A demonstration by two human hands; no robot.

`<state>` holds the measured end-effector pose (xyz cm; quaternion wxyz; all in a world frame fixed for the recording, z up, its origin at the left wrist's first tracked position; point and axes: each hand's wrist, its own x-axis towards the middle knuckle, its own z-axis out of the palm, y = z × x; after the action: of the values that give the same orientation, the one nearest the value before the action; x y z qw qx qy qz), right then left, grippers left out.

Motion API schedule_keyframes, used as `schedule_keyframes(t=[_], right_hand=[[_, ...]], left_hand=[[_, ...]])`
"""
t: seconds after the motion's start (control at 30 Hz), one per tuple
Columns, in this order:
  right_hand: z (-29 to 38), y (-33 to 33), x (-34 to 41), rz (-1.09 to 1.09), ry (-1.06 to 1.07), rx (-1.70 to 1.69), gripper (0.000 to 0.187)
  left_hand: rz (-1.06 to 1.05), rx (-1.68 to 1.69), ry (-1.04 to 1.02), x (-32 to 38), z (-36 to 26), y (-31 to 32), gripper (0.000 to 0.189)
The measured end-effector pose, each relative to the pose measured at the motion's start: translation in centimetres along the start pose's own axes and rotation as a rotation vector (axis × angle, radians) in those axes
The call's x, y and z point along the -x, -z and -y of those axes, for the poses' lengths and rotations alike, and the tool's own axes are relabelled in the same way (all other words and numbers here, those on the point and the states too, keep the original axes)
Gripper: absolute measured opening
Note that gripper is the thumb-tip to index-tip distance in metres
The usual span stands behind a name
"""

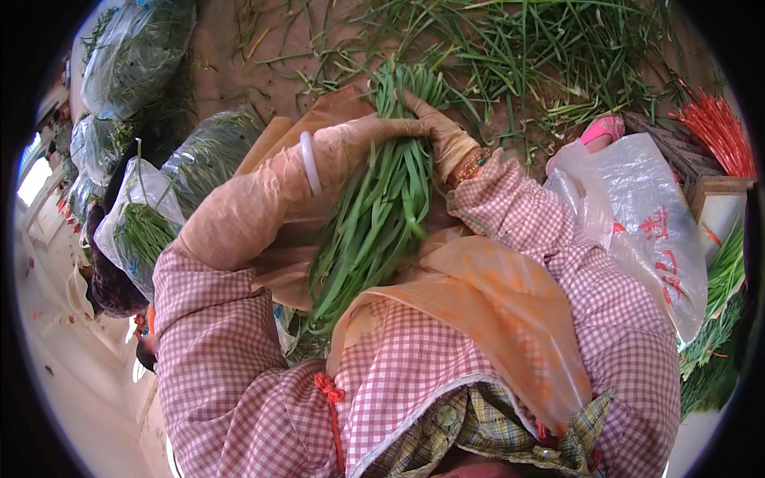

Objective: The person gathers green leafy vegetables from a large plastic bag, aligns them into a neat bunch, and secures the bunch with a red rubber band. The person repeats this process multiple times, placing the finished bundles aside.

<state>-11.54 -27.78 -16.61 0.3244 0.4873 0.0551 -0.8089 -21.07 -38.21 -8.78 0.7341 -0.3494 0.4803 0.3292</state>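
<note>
A long bundle of flat green leaves, apparently garlic chives [382,203], lies across my lap, its leaf tips trailing towards my body. My left hand [373,128], in a thin tan wrinkled covering, reaches over the bundle near its far end and grips it. From the other side my right hand [442,125], covered alike, holds the same end, one finger extended along the stems. Some fingers are hidden behind the leaves. A pale bangle [310,162] circles my left wrist, a beaded bracelet [472,166] my right. Beneath the bundle is an orange-brown plastic apron [496,287].
Loose chives [538,54] spread over the brown floor [227,71] ahead. Plastic bags of greens [140,66] stand at left. At right are a white sack [645,221] with red writing, a pink shoe [602,128], red ties [717,134] and more greens [720,293].
</note>
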Motion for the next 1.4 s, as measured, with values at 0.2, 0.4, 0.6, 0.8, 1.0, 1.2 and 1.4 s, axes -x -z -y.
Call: schedule_keyframes(t=[0.2, 0.4, 0.6, 0.8, 1.0, 1.2, 1.4], right_hand=[[-0.1, -2.6, 0.5, 0.024, 0.471, -0.033, 0.029], [-0.2, -5.3, 4.3, -0.220, 1.166, 0.163, 0.038], [-2.4, -6.2, 7.8, 0.065, 1.451, 0.032, 0.040], [-2.7, -5.8, 8.5, 0.034, 1.477, -0.031, 0.041], [-2.0, -5.3, 9.2, 0.074, 1.399, -0.095, 0.038], [1.3, -3.1, 9.4, 0.821, 0.950, -0.154, 0.043], [-0.6, -2.7, 8.7, 0.933, 0.339, 0.276, 0.061]], left_hand=[[-0.031, -0.431, -1.211, 6.9, 4.7, -2.2, 0.031], [-0.028, 0.145, -0.667, 14.5, 11.1, -7.2, 0.050], [0.040, 0.149, -0.742, 12.6, 14.6, -9.8, 0.046], [0.091, 0.198, -0.786, 9.8, 15.9, -10.1, 0.053], [0.036, 0.233, -0.667, 8.9, 15.4, -9.8, 0.036], [-0.388, -0.058, -0.832, 15.8, 11.3, -10.7, 0.031], [-1.068, -0.996, -1.239, 17.7, -0.8, -9.3, 0.029]])
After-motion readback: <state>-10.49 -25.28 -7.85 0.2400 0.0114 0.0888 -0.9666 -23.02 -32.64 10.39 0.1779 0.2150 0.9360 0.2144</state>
